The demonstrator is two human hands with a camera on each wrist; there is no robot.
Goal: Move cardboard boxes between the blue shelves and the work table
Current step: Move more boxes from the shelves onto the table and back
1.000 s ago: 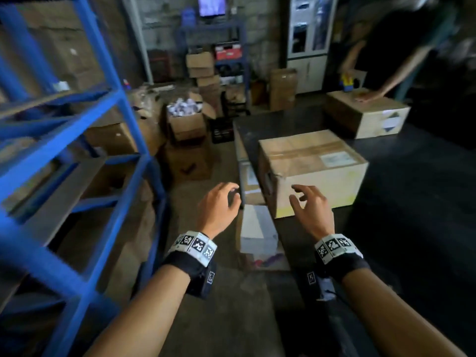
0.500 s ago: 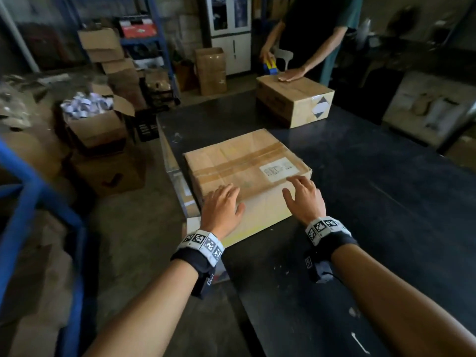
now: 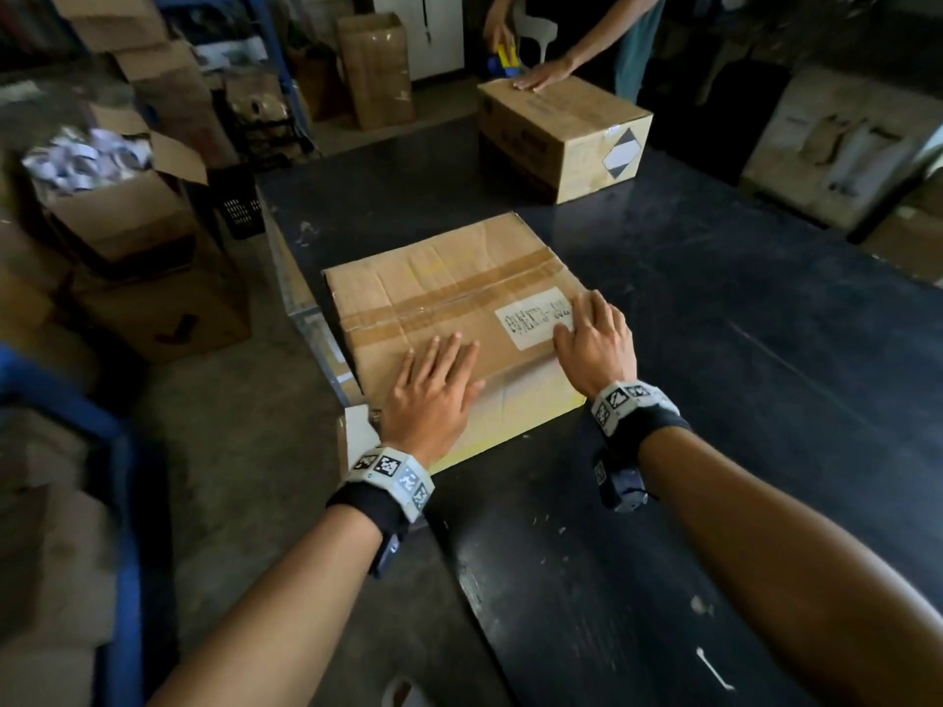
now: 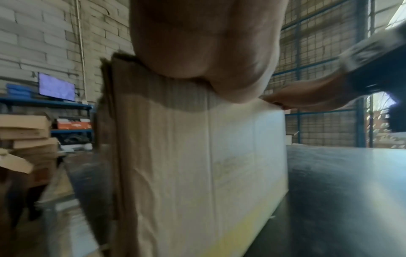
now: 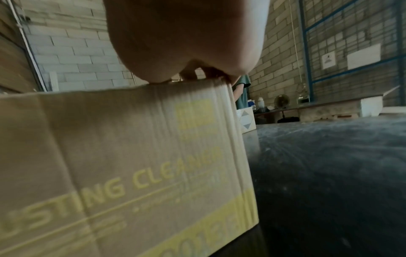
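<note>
A taped cardboard box [image 3: 439, 293] with a white label lies on the dark work table [image 3: 714, 349], at its near left corner. My left hand [image 3: 433, 390] lies flat on the box top near the front edge, fingers straight. My right hand [image 3: 594, 339] rests flat on the top right part, over the label. The left wrist view shows the box's pale front face [image 4: 208, 173] under my palm. In the right wrist view the same face [image 5: 131, 165] carries yellow print. A corner of the blue shelf frame [image 3: 122, 502] stands at lower left.
Another person at the table's far end presses a hand on a second cardboard box [image 3: 566, 135] and holds a tape dispenser [image 3: 505, 61]. Open and stacked boxes [image 3: 127, 222] crowd the floor to the left. More boxes [image 3: 842, 145] sit at the right.
My view has swung from the blue shelves to the table. Both hands moved forward, from hovering before the box to lying flat on its top.
</note>
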